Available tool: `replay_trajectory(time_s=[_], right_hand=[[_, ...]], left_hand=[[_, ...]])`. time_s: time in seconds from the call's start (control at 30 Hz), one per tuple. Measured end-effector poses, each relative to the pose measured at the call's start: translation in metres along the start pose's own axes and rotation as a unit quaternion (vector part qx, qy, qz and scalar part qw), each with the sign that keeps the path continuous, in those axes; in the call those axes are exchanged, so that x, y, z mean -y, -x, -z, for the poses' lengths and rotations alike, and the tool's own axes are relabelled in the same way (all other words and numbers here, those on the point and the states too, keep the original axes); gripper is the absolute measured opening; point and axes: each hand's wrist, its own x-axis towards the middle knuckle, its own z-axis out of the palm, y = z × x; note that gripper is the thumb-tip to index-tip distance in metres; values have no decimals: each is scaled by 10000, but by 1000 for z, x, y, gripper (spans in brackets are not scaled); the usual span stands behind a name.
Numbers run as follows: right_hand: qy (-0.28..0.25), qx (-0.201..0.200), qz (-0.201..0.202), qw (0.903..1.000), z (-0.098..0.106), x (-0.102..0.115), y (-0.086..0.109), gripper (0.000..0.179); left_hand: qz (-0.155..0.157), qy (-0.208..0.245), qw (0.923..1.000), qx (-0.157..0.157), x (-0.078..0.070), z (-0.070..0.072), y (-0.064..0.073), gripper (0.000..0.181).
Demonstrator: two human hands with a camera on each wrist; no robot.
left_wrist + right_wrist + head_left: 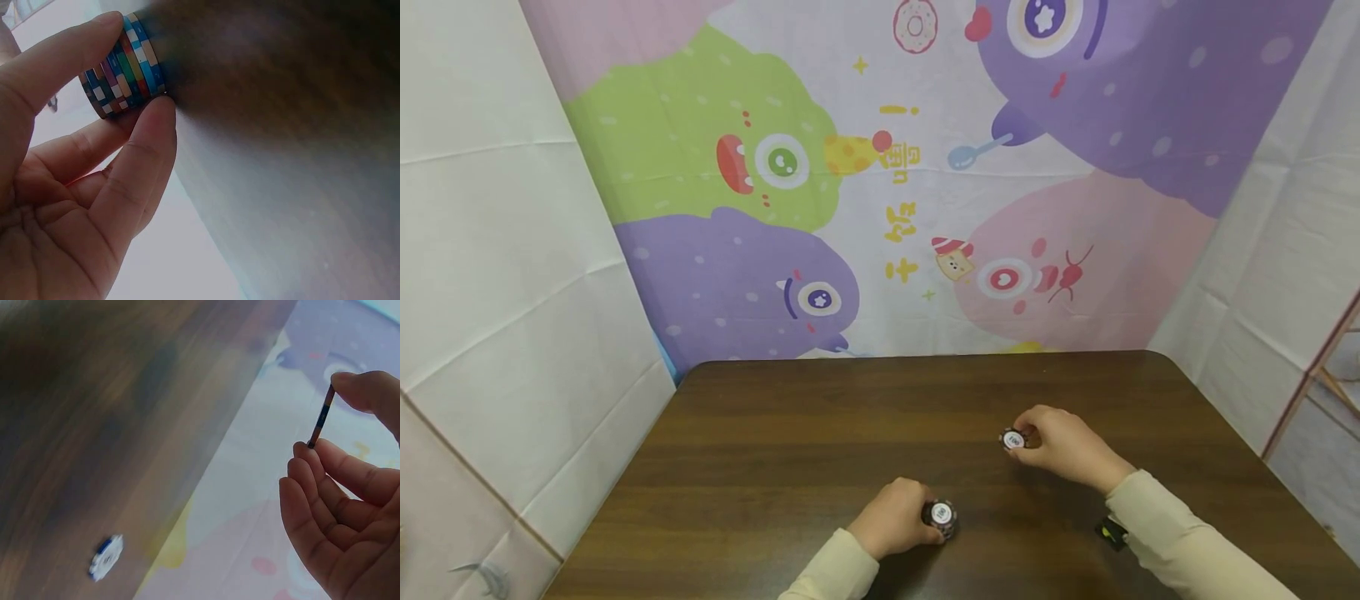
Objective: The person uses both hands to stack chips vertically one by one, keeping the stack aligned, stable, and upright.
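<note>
My left hand (891, 518) grips a short stack of poker chips (942, 517) by its rim, low over the dark table. In the left wrist view the stack (125, 69) shows several coloured layers, blue, green, red and purple, between thumb and fingertips. Further back and to the right, my right hand (1067, 446) pinches a single poker chip (1013, 439) marked 100. From the right wrist this chip (322, 417) appears edge-on, thumb at one end and fingertips at the other. Another chip (106, 557), white and blue, lies on the table in that view.
The brown wooden table (760, 433) ends at a cartoon-printed cloth (880, 317) behind it. A small black and yellow-green item (1111, 533) lies by the right sleeve, partly covered by it. White panels (550, 292) stand at both sides.
</note>
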Motion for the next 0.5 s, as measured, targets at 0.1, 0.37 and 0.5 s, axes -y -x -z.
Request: replay_trajectory(time_s=[0.1,0.37,0.5], right_hand=[[10,27,175,9998,-5,9,0,29],[-85,314,665,9973,-20,30,0,27],[-165,512,818,9952,-28,40,-1,27]], left_hand=[[-26,-24,10000,-19,0,0,0,27],[-66,42,9999,-120,1,-1,1,26],[-38,91,9999,-101,1,-2,1,25]])
